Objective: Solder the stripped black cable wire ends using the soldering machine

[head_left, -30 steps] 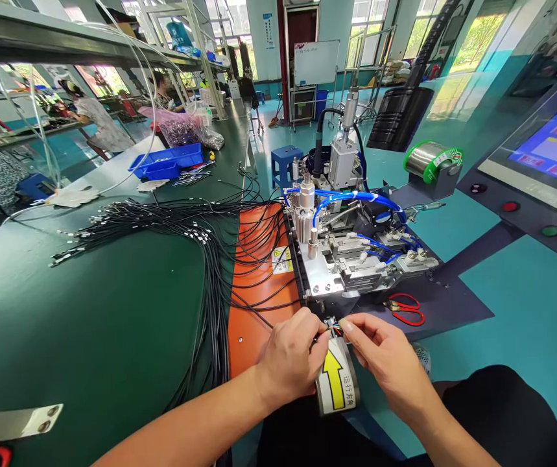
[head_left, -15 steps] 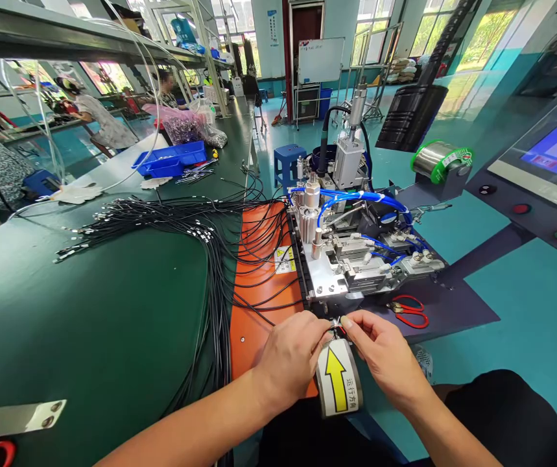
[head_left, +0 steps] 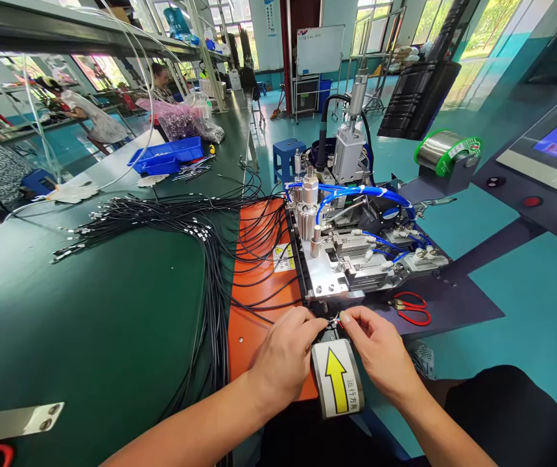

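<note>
Just in front of the machine point(head_left: 327, 271), my left hand point(head_left: 285, 350) pinches the end of a black cable between thumb and fingers. Thin wires point(head_left: 335, 319), pale and red, stick out of that end towards my right hand point(head_left: 380, 344), whose thumb and forefinger are closed on their tips. Both hands meet above a rounded metal cover point(head_left: 351, 363) marked with a yellow arrow. Most of the held cable is hidden by my left hand. Many black cables point(head_left: 216, 292) run in a bundle along the green table and over the orange plate point(head_left: 253, 292).
Red-handled cutters point(head_left: 412, 308) lie on the machine's base, right of my hands. Behind stand a solder spool point(head_left: 441, 152) and a control panel point(head_left: 545, 175) on the right. A blue tray point(head_left: 166, 155) sits on the table point(head_left: 127, 324). Other people work at far left.
Both hands stay at the cover, with small finger movements. My left fingers have drawn slightly left, so the wires show more clearly. The view has shifted a little.
</note>
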`<state>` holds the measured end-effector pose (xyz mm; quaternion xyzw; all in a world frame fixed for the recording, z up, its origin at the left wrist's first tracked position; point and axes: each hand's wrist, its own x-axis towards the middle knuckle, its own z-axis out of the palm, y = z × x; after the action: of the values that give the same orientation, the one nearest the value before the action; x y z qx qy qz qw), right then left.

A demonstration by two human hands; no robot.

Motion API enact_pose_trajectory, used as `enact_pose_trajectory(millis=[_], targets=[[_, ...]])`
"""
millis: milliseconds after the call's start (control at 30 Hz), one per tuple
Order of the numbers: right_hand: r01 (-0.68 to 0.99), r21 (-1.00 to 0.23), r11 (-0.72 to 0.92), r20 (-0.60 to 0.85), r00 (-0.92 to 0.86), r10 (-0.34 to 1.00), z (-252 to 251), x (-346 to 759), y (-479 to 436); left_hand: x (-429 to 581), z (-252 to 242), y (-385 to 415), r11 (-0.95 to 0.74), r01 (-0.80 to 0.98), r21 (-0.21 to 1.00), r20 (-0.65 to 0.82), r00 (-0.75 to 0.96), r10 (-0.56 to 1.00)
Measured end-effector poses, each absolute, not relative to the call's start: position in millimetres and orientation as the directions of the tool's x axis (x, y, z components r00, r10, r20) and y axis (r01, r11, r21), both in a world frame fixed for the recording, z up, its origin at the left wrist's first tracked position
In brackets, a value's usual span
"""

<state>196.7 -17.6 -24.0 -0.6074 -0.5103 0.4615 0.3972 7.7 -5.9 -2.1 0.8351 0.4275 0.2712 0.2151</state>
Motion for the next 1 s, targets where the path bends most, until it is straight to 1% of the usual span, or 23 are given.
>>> enact_pose_trajectory(millis=[500, 1000], targets=[[0.266, -0.950, -0.161, -0.151, 0.059, 0.987, -27.3, 196.9, -17.7, 9.2, -3.0, -5.2, -0.564, 0.612, 0.554, 0.298, 0.487, 0.821], [0.246, -0.953, -0.179, -0.168, 0.064, 0.984, -26.0, 195.2, -16.8, 10.6, -0.2, -6.8, -0.566, 0.641, 0.519, 0.284, 0.495, 0.821]])
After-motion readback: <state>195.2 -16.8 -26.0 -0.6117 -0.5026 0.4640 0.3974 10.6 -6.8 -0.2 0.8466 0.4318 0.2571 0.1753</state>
